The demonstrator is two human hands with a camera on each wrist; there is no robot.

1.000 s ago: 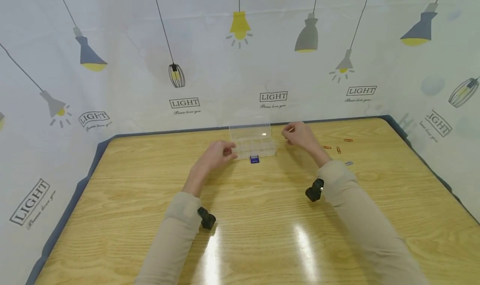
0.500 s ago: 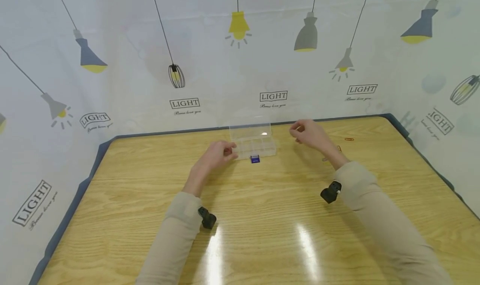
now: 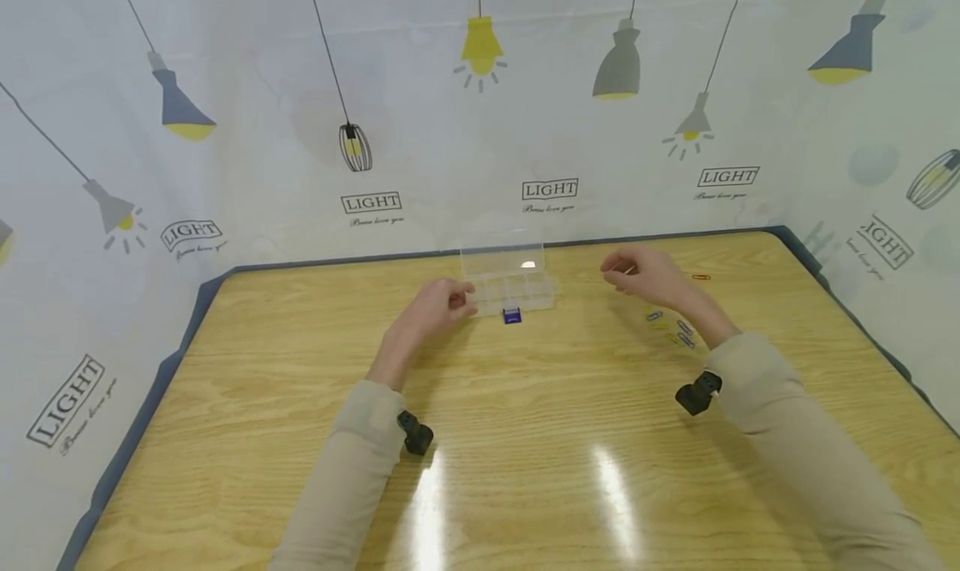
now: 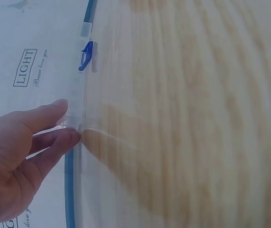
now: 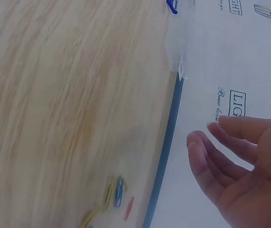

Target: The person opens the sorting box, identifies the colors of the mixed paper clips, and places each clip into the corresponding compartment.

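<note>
A clear plastic compartment box (image 3: 528, 298) stands near the table's back edge, its see-through lid (image 3: 501, 258) raised at the rear. The dark blue latch (image 3: 512, 316) hangs at its front. My left hand (image 3: 433, 311) pinches the box's left end, thumb and fingertips at the corner in the left wrist view. Right of the box, my right hand (image 3: 648, 276) hovers above the table with bent fingers apart and nothing between them. Under that forearm lie blue paper clips (image 3: 686, 338) and yellow paper clips (image 5: 109, 194). A red paper clip (image 3: 701, 277) lies just beyond the wrist.
The wooden table (image 3: 517, 438) has a blue-edged border at its back. Behind it rises a white backdrop (image 3: 420, 137) printed with lamps, close to the raised lid.
My right hand has moved right, away from the box, and its fingers have spread. Its forearm now covers some red paper clips and uncovers blue and yellow ones. The left hand stays put.
</note>
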